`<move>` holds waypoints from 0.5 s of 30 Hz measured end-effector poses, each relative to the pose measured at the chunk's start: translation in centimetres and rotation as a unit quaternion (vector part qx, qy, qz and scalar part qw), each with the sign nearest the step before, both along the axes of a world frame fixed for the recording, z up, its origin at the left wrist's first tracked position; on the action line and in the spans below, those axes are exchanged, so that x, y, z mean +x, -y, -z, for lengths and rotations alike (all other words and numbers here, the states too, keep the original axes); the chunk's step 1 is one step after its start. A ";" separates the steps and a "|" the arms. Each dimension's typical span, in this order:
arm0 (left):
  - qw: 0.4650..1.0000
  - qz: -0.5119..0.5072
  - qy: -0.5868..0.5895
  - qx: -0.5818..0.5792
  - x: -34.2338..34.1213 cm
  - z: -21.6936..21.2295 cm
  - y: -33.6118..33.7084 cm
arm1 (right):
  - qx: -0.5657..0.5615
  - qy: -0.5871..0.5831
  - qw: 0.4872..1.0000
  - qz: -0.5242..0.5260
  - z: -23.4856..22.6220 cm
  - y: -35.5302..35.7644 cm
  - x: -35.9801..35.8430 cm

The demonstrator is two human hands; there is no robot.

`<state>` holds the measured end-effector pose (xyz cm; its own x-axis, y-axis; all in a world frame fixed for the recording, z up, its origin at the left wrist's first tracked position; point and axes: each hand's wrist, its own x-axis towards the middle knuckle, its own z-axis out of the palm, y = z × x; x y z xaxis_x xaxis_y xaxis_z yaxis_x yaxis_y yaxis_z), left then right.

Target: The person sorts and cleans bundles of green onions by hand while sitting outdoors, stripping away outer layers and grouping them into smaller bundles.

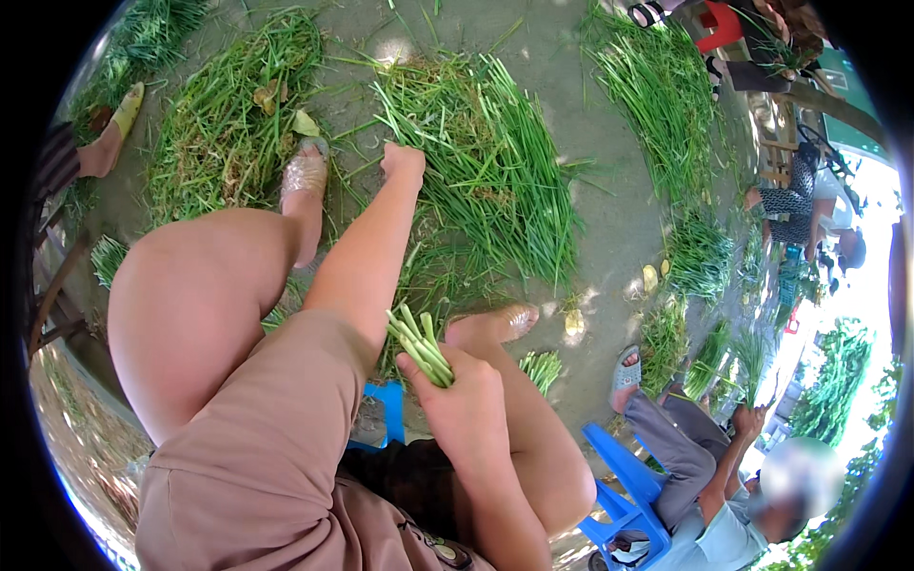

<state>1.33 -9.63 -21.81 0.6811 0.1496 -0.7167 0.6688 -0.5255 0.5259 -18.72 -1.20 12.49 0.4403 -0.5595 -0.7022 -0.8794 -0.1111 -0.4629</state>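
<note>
My right hand (466, 395), close to my lap, is closed around a short bunch of green stalks (419, 344). Their pale ends stick up past my thumb; the rest is hidden in my palm and fingers. My left arm reaches out to the near left edge of a heap of long green chive-like stalks (505, 162) on the ground. There my left hand (405, 164) bends down with its fingers curled in, and whatever is between them is hidden. Whitish stalk ends and withered brown bits lie just beyond that hand.
To the left spreads a tangled green heap (233, 124), beside my foot. Another stalk pile (657, 105) lies to the right. A seated co-worker (705, 495) on a blue stool (624, 495) holds green stalks. Further people sit at the upper right, and a foot shows at far left.
</note>
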 end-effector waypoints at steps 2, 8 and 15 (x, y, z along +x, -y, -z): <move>0.997 0.014 0.033 -0.066 0.9 0.0 -1.8 | -0.019 0.031 0.999 0.014 -0.3 -0.1 -0.2; 0.953 -0.062 -0.020 -0.297 1.5 -6.0 -7.3 | -0.068 0.107 0.990 0.064 -1.4 0.5 -1.5; 0.853 0.041 -0.042 -0.518 2.5 -16.6 -9.2 | -0.051 0.097 0.989 0.100 -2.7 2.4 -1.8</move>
<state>3.86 -0.39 -5.21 0.5991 -0.6395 -0.4817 0.7103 0.1470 0.6883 -20.47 -3.55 15.18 0.4349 -0.7128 -0.5503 -0.7840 0.0008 -0.6207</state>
